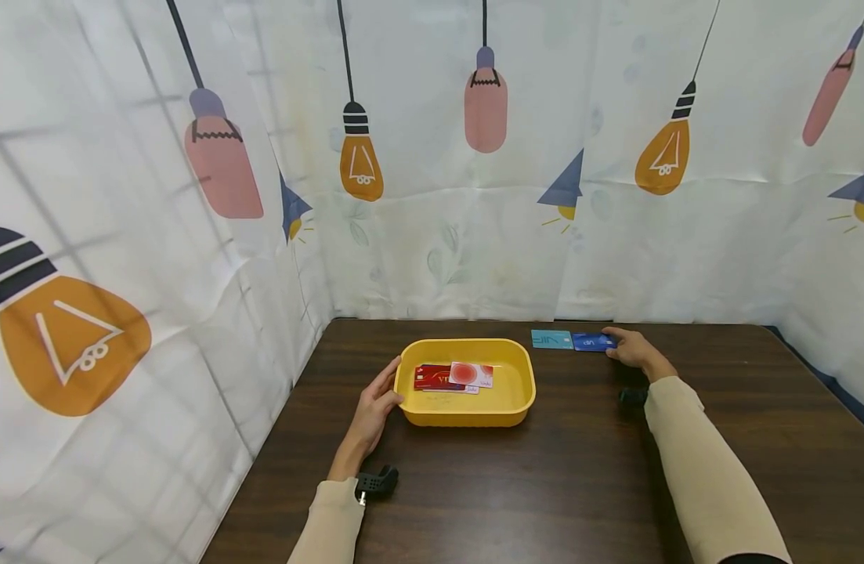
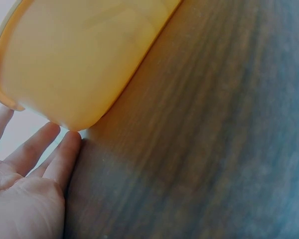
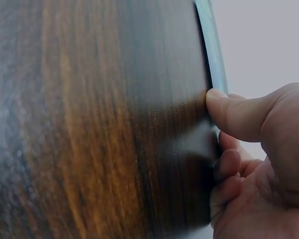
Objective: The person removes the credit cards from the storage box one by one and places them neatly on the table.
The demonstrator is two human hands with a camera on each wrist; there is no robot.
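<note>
Far left: patterned curtain with lamp prints, closing in the dark wooden tabletop.

Left hand laid open against the left end of the yellow tray, fingers straight and touching the wall, gripping nothing. Inside the tray, a red card and a white-and-red card, overlapping and lying flat.

Further right, near the back edge of the tabletop, a teal card and just beside it a dark blue card. Right hand at the blue card's right end, thumb and curled fingers closing on its edge, apparently pinching it; card flat on the wood or barely lifted, hard to tell.

Handling, as a judgement: thin, light, stiff plastic, smooth and prone to slide; lying flush, so hard to get under. Best taken at a short edge, tipped up with a fingertip or dragged toward the table's edge, then pinched between thumb and forefinger.

Hard to make out: print on the cards too small to read; lower cards in the tray partly covered; wrist views blurred, the blue card there only a thin sliver.
</note>
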